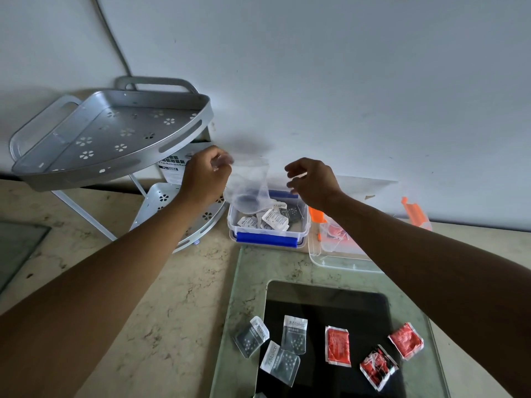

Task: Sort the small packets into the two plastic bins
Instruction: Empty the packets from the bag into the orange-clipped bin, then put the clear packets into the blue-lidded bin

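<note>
In the head view the left hand (pixel 205 173) pinches a clear bag (pixel 249 185) above the blue bin (pixel 268 225) and the right hand (pixel 311 182) is released, so shake it gently over that bin while six packets (pixel 296 334) wait on the worktop (pixel 172 282).

A grey metal 2-tier corner rack (pixel 109 133) stands on the marble counter (pixel 172 297) against the white wall (pixel 344 81); a cable (pixel 115 38) runs down behind it.

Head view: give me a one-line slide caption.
Left hand holds a clear bag over the blue-latched bin; six packets wait below.
</note>
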